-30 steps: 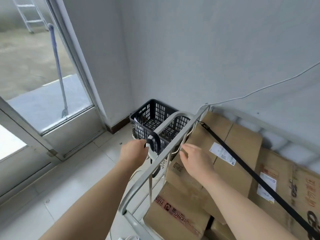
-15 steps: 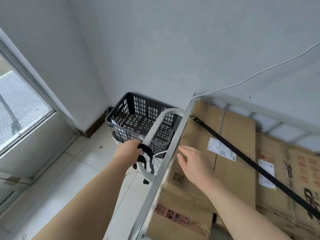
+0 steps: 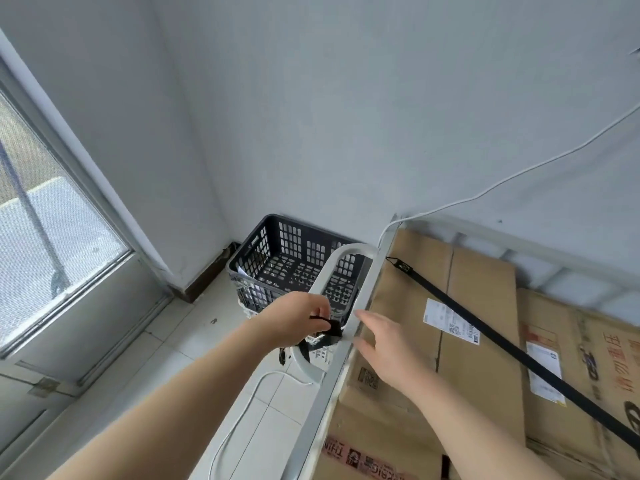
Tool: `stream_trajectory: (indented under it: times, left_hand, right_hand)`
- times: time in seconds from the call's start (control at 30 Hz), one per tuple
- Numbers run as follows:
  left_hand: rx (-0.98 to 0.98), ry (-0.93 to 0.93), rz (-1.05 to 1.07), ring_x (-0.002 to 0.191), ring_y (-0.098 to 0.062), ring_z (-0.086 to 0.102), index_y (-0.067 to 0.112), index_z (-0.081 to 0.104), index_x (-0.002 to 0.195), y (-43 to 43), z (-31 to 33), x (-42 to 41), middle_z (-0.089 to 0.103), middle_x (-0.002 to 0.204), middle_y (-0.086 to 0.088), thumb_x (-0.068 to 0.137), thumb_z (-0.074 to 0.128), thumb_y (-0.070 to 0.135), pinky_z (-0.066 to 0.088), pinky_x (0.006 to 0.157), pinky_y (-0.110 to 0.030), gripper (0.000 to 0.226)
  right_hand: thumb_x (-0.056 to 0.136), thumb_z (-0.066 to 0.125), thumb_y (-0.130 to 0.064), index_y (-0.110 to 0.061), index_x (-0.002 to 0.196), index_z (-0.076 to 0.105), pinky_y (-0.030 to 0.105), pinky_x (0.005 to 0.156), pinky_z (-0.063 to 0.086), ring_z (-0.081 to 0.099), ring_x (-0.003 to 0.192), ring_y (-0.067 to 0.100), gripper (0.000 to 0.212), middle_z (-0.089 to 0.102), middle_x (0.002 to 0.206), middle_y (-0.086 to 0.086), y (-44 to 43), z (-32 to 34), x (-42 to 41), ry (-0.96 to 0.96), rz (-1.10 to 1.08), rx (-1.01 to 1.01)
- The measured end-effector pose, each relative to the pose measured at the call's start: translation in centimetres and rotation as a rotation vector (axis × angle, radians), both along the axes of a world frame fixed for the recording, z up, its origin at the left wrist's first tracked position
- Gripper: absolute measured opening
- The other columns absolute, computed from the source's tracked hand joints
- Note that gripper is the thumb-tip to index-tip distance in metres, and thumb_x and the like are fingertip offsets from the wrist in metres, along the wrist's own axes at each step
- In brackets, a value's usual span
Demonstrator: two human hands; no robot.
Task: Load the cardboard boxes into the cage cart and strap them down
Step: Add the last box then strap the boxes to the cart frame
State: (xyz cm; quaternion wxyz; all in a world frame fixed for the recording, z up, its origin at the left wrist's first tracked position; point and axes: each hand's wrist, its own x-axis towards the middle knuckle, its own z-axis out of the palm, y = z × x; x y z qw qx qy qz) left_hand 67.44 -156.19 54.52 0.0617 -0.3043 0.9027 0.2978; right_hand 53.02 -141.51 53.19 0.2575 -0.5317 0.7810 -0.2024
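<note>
Here the left hand (image 3: 294, 318) has its grip pinched on the black strap end (image 3: 327, 332) at the cart's white handle loop (image 3: 337, 268). The right hand (image 3: 388, 344), fingers spread, hovers over the cardboard boxes (image 3: 485, 341) inside the cage cart (image 3: 322, 407), crossed by a black strap (image 3: 485, 336). Beyond the handle, a black plastic basket (image 3: 294, 251) sits against the wall.
</note>
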Motion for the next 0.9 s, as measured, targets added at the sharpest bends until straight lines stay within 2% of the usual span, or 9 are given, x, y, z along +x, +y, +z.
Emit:
stream_trajectory:
  times: [0.1, 0.2, 0.3, 0.37, 0.5, 0.73, 0.8, 0.9]
  left_hand:
    - [0.02, 0.111, -0.081, 0.075, -0.01, 0.059, 0.027, 0.062, 0.089, 1.6, 4.1, -0.1, 0.061, 0.081, 0.014, 0.09, 0.062, 0.029, 0.045, 0.066, -0.02, 0.002]
    - [0.011, 0.191, -0.089, 0.07, -0.007, 0.061, 0.028, 0.064, 0.086, 3.1, 7.0, -0.5, 0.063, 0.075, 0.015, 0.089, 0.064, 0.029, 0.046, 0.064, -0.016, 0.003]
    - [-0.002, 0.199, -0.047, 0.067, -0.014, 0.061, 0.027, 0.064, 0.085, 4.2, 8.5, -0.9, 0.065, 0.074, 0.011, 0.089, 0.064, 0.028, 0.048, 0.062, -0.022, 0.005]
    - [0.0, 0.184, -0.023, 0.064, -0.018, 0.06, 0.029, 0.064, 0.081, 5.1, 9.0, -1.4, 0.066, 0.073, 0.004, 0.089, 0.065, 0.031, 0.049, 0.063, -0.03, 0.007]
    - [0.015, 0.142, 0.045, 0.053, -0.011, 0.044, 0.024, 0.067, 0.079, 7.8, 9.4, -3.2, 0.055, 0.062, 0.002, 0.087, 0.065, 0.04, 0.036, 0.053, -0.025, 0.018]
    - [-0.014, 0.125, 0.154, 0.047, -0.009, 0.041, 0.018, 0.065, 0.072, 14.2, 9.2, -7.6, 0.051, 0.056, 0.004, 0.084, 0.066, 0.048, 0.032, 0.048, -0.021, 0.032]
    - [-0.015, 0.119, 0.16, 0.046, -0.008, 0.04, 0.016, 0.066, 0.072, 16.5, 8.6, -9.2, 0.049, 0.054, 0.006, 0.084, 0.066, 0.047, 0.031, 0.047, -0.019, 0.033]
    - [-0.023, 0.094, 0.136, 0.05, -0.01, 0.042, 0.017, 0.064, 0.072, 20.1, 7.4, -11.5, 0.05, 0.058, 0.004, 0.084, 0.067, 0.047, 0.032, 0.051, -0.022, 0.032]
  right_hand:
    - [0.091, 0.062, -0.029, -0.031, 0.14, 0.043, 0.027, 0.103, 0.036, 0.044, 0.129, 0.008, 0.052, 0.047, 0.14, -0.014, -0.5, 1.2, 0.3, -0.095, -0.016, -0.046]
    - [0.088, 0.065, -0.029, -0.038, 0.115, 0.057, 0.028, 0.088, 0.043, 0.055, 0.105, 0.005, 0.029, 0.058, 0.117, -0.022, 0.1, 2.8, 0.1, -0.201, 0.009, -0.036]
    - [0.088, 0.065, -0.026, -0.033, 0.093, 0.057, 0.032, 0.08, 0.049, 0.062, 0.089, 0.014, 0.012, 0.065, 0.095, -0.009, 2.0, 4.2, -1.1, -0.213, 0.003, -0.077]
    - [0.088, 0.065, -0.023, -0.026, 0.092, 0.056, 0.026, 0.071, 0.045, 0.059, 0.086, 0.014, 0.01, 0.063, 0.093, -0.005, 3.9, 5.4, -2.5, -0.197, -0.014, -0.1]
    - [0.086, 0.067, -0.03, -0.027, 0.082, 0.055, 0.026, 0.057, 0.038, 0.054, 0.068, 0.012, 0.013, 0.06, 0.084, -0.002, 9.0, 7.4, -6.7, -0.13, -0.077, -0.123]
    - [0.085, 0.067, -0.034, -0.024, 0.077, 0.06, 0.029, 0.058, 0.041, 0.056, 0.065, 0.012, 0.015, 0.061, 0.073, -0.004, 22.4, 9.4, -17.8, -0.024, -0.297, -0.109]
    - [0.088, 0.064, -0.033, -0.02, 0.079, 0.062, 0.025, 0.055, 0.037, 0.055, 0.061, 0.012, 0.016, 0.061, 0.071, -0.001, 26.3, 9.4, -20.5, -0.022, -0.33, -0.078]
    - [0.091, 0.059, -0.035, -0.018, 0.082, 0.063, 0.028, 0.057, 0.038, 0.058, 0.064, 0.017, 0.02, 0.062, 0.073, 0.005, 30.8, 8.8, -23.8, 0.006, -0.378, -0.072]
